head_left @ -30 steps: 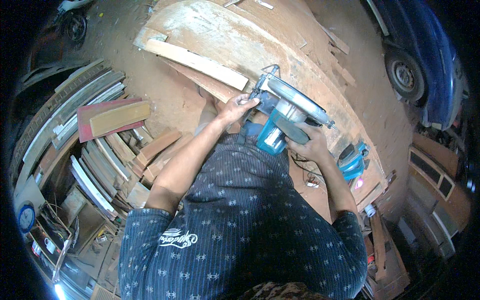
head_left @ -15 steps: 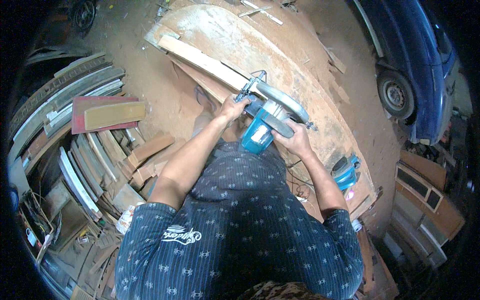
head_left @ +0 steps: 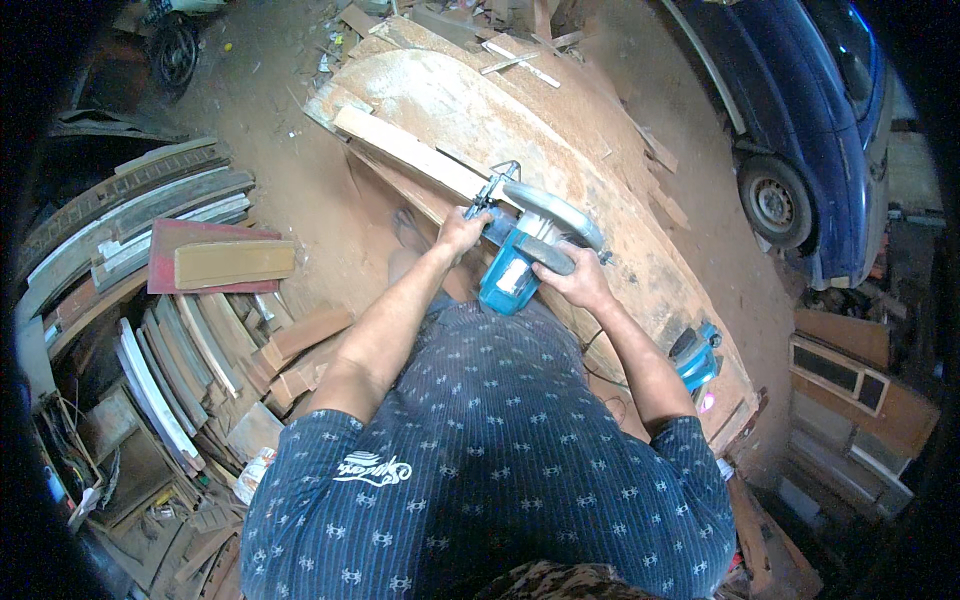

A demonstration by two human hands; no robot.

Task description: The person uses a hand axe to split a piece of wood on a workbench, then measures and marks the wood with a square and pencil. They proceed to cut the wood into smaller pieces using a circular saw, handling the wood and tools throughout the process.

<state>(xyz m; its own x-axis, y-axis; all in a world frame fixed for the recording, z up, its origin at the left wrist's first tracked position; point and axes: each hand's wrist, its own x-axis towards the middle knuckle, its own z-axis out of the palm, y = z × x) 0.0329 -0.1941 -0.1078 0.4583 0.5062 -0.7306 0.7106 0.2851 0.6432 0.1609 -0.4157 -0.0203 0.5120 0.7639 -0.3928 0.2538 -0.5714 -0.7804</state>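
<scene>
Head view: near frame centre, beside the surface's (head_left: pixel 430 85) pale board (head_left: pixel 405 148), we judge the circular saw (head_left: pixel 511 274) heavy and rigid, best held at handle and base. Our right grip (head_left: pixel 580 277) wraps its dark handle; our left grip (head_left: pixel 461 230) clasps its far-left edge. We see teal housing and a silvery curved guard.

Wooden bench (head_left: pixel 648 285) | pale board (head_left: pixel 408 150), left | teal tool (head_left: pixel 700 358), right | sawdust (head_left: pixel 520 130)

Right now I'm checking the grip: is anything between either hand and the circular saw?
Nothing visible: the right hand grips the circular saw by its dark handle; the left hand holds its left end.
</scene>
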